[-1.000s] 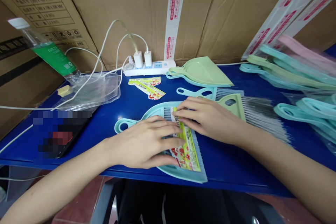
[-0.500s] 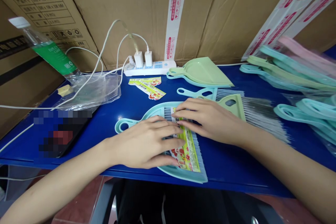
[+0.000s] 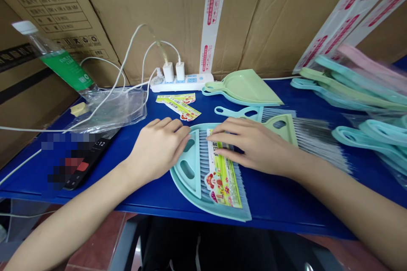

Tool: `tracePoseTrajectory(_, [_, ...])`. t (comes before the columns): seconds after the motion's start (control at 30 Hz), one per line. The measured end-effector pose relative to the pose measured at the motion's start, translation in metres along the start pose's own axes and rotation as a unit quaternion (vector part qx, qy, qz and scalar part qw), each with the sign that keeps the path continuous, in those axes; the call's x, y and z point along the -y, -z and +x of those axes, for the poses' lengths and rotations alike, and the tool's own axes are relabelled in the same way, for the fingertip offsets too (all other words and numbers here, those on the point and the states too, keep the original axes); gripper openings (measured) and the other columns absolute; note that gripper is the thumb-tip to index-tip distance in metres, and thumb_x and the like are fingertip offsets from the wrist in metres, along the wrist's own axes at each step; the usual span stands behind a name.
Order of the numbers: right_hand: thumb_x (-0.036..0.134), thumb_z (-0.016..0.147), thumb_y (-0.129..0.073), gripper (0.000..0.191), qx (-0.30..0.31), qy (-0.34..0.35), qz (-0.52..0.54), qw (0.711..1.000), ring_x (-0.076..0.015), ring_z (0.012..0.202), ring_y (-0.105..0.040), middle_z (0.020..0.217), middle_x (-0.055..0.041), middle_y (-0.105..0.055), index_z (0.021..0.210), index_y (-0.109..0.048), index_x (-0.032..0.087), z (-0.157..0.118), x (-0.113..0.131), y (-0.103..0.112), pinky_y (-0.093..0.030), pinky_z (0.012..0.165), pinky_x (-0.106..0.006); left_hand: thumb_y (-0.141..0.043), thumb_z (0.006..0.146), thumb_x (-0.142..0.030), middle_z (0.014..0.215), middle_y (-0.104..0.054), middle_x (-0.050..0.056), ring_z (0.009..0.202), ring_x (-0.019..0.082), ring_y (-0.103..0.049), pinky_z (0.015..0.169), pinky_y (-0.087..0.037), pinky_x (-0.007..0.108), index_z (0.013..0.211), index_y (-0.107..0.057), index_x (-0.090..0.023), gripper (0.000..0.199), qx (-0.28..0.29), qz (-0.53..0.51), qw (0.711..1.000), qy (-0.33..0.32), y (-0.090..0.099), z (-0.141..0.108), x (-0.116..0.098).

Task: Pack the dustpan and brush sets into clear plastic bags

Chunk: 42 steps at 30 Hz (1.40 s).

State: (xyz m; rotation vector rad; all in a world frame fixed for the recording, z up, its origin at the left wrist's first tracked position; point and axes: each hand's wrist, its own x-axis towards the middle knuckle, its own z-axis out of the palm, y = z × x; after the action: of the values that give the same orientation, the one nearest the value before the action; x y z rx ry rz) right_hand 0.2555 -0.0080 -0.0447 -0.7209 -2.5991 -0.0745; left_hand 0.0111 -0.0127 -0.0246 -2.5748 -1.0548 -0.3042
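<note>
A light-blue dustpan [image 3: 206,209] lies on the blue table with a light-blue brush [image 3: 191,178] in it, bristles to the right. Across the bristles lies a yellow-green printed label [image 3: 227,182]. My left hand [image 3: 162,146] is closed around the handle end at the left, which it hides. My right hand [image 3: 244,142] rests with fingers spread on the upper part of the label and bristles, holding nothing. Just behind it are a green brush [image 3: 288,129] and another light-blue brush [image 3: 233,112].
Behind stand a green dustpan [image 3: 251,87], a power strip [image 3: 200,80] and loose labels [image 3: 182,108]. At left are a bottle [image 3: 65,67], a plastic bag [image 3: 124,108] and a phone [image 3: 87,161]. More dustpans [image 3: 378,135] are piled at right.
My left hand has moved left off the label and closed at the handle end, uncovering the brush's holes. My right hand has barely moved.
</note>
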Motion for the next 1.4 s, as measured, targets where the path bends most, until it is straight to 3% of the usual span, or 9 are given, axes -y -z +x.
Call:
tracePoseTrajectory(0.13, [0.032, 0.104, -0.044, 0.034, -0.001, 0.003, 0.001, 1.000, -0.0238, 0.090, -0.065, 0.100, -0.0106, -0.074, 0.108, -0.071, 0.014, 0.001, 0.000, 0.000, -0.055, 0.079, -0.039, -0.041, 0.100, -0.026, 0.081, -0.072, 0.002, 0.073, 0.023, -0.070, 0.061, -0.046, 0.033, 0.101, -0.070, -0.019, 0.029, 0.057, -0.004, 0.997, 0.055, 0.001, 0.001, -0.002])
tracePoseTrajectory(0.33, [0.035, 0.103, -0.045, 0.034, 0.010, -0.003, 0.007, 1.000, -0.0244, 0.091, -0.066, 0.102, -0.0109, -0.074, 0.110, -0.072, 0.014, 0.000, 0.000, -0.001, -0.055, 0.079, -0.039, -0.041, 0.099, -0.028, 0.101, -0.075, 0.001, 0.075, 0.024, -0.073, 0.057, -0.045, 0.032, 0.118, -0.064, -0.024, 0.030, 0.160, -0.031, 0.979, 0.126, 0.005, 0.004, -0.003])
tracePoseTrajectory(0.5, [0.035, 0.104, -0.044, 0.035, -0.009, 0.002, -0.006, 1.000, -0.0243, 0.093, -0.067, 0.102, -0.0117, -0.073, 0.111, -0.071, 0.015, -0.001, -0.001, 0.000, -0.056, 0.080, -0.039, -0.040, 0.100, -0.030, 0.108, -0.075, 0.002, 0.082, 0.027, -0.074, 0.065, -0.050, 0.035, 0.128, -0.057, -0.028, 0.034, 0.194, -0.080, 0.965, 0.158, 0.004, 0.007, -0.001])
tracePoseTrajectory(0.6, [0.035, 0.104, -0.043, 0.035, -0.014, 0.005, -0.010, 1.000, -0.0240, 0.092, -0.067, 0.103, -0.0114, -0.073, 0.111, -0.071, 0.015, 0.000, -0.001, 0.002, -0.056, 0.079, -0.039, -0.039, 0.100, -0.028, 0.102, -0.076, 0.004, 0.084, 0.028, -0.073, 0.070, -0.051, 0.036, 0.130, -0.056, -0.027, 0.035, 0.209, -0.122, 0.956, 0.168, 0.001, 0.010, 0.001])
tracePoseTrajectory(0.83, [0.034, 0.103, -0.044, 0.033, 0.002, 0.000, -0.003, 1.000, -0.0240, 0.093, -0.068, 0.102, -0.0102, -0.074, 0.110, -0.071, 0.017, -0.001, 0.000, 0.001, -0.057, 0.080, -0.039, -0.039, 0.098, -0.024, 0.074, -0.070, -0.001, 0.058, 0.015, -0.061, 0.059, -0.044, 0.025, 0.118, -0.063, -0.021, 0.031, 0.191, -0.290, 0.923, 0.169, -0.007, 0.012, 0.011])
tracePoseTrajectory(1.1, [0.031, 0.102, -0.044, 0.032, -0.042, -0.042, -0.018, 0.998, -0.0265, 0.099, -0.067, 0.108, -0.0121, -0.073, 0.118, -0.069, 0.021, 0.001, -0.002, 0.004, -0.055, 0.085, -0.044, -0.041, 0.096, -0.025, 0.089, -0.075, 0.002, 0.066, 0.014, -0.064, 0.064, -0.047, 0.025, 0.112, -0.067, -0.021, 0.030, 0.115, -0.332, 0.921, 0.169, -0.012, 0.010, 0.026])
tracePoseTrajectory(1.33, [0.033, 0.101, -0.046, 0.033, 0.025, -0.028, 0.046, 0.998, -0.0281, 0.109, -0.064, 0.119, -0.0101, -0.072, 0.121, -0.071, 0.023, 0.001, 0.001, 0.000, -0.055, 0.092, -0.050, -0.041, 0.095, -0.022, 0.090, -0.076, 0.001, 0.073, 0.015, -0.068, 0.072, -0.052, 0.027, 0.110, -0.068, -0.021, 0.031, 0.100, -0.326, 0.923, 0.178, -0.016, 0.011, 0.034])
tracePoseTrajectory(1.4, [0.034, 0.101, -0.046, 0.035, 0.018, -0.044, 0.055, 0.997, -0.0293, 0.111, -0.064, 0.120, -0.0109, -0.071, 0.124, -0.070, 0.024, 0.001, 0.001, 0.001, -0.054, 0.095, -0.053, -0.041, 0.095, -0.022, 0.095, -0.077, 0.002, 0.077, 0.016, -0.070, 0.075, -0.052, 0.028, 0.111, -0.068, -0.020, 0.031, 0.098, -0.328, 0.922, 0.179, -0.015, 0.011, 0.034])
